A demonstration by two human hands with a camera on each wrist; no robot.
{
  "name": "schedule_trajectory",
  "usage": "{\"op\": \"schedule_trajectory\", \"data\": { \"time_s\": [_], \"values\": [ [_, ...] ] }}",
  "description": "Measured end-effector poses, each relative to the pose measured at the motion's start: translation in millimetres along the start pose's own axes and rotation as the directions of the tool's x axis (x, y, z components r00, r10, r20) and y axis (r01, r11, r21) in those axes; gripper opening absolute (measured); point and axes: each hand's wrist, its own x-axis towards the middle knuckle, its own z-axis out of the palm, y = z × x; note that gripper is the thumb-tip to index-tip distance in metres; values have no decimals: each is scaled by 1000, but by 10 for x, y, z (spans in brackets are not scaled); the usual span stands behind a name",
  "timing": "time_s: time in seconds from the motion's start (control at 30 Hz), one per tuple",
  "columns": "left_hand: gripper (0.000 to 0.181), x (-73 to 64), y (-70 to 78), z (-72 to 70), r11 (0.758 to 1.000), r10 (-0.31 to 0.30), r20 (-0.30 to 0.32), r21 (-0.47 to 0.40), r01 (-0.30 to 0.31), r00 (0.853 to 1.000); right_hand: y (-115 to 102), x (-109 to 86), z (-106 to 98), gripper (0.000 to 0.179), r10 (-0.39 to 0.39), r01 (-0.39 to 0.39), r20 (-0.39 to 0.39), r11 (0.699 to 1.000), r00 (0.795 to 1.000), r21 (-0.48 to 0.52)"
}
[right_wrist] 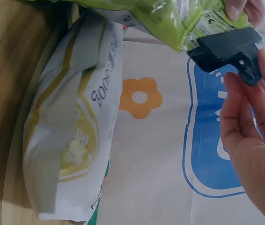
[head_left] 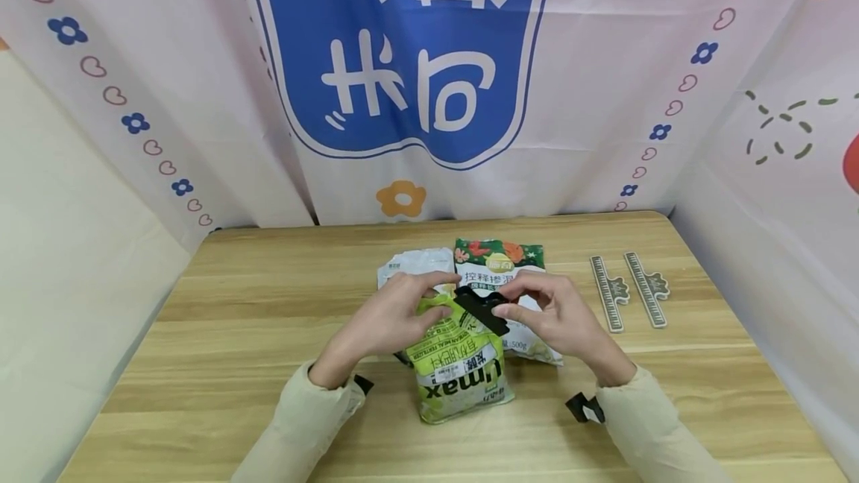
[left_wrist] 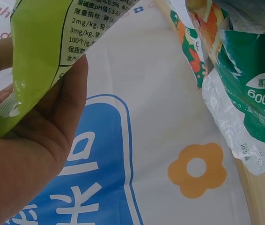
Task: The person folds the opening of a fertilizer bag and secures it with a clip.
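A lime-green fertilizer bag stands near the middle of the table, its top folded and drawn up. My left hand pinches the bag's upper left corner; the left wrist view shows the green film between thumb and fingers. At the bag's upper right edge lies a black clip. My right hand pinches the handle of this clip between thumb and fingers. In the right wrist view, the clip overlaps the bag's top edge; how firmly it bites cannot be seen.
Behind the green bag lie a silvery-white bag and a green-and-white bag. Two patterned ruler-like clips lie at the table's right. A printed cloth hangs along the back edge.
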Motion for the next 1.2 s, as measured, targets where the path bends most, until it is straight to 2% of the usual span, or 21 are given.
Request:
{"op": "schedule_trajectory", "data": {
  "time_s": [0.27, 0.43, 0.7, 0.97, 1.2],
  "values": [
    [51, 2, -2, 4, 1000, 12, 4, -11, -12, 1000, -4, 44, 48, 17, -19, 19, 36, 1000, 999, -1],
    [56, -24, 9, -7, 1000, -5, 7, -6, 5, 1000, 2, 70, 78, 16, -33, 32, 60, 999, 998, 11],
    [67, -51, 17, 6, 999, -8, -87, -39, 5, 996, 26, 106, 78, 13, -16, 14, 95, 999, 995, 29],
    [70, -68, 28, 11, 998, -6, -93, -60, 0, 996, 49, 112, 71, 12, -13, 10, 114, 1000, 993, 28],
    [78, -79, 35, 15, 998, 28, -112, -45, -34, 993, 61, 142, 64, 14, -43, 41, 130, 999, 991, 19]
  ]
}}
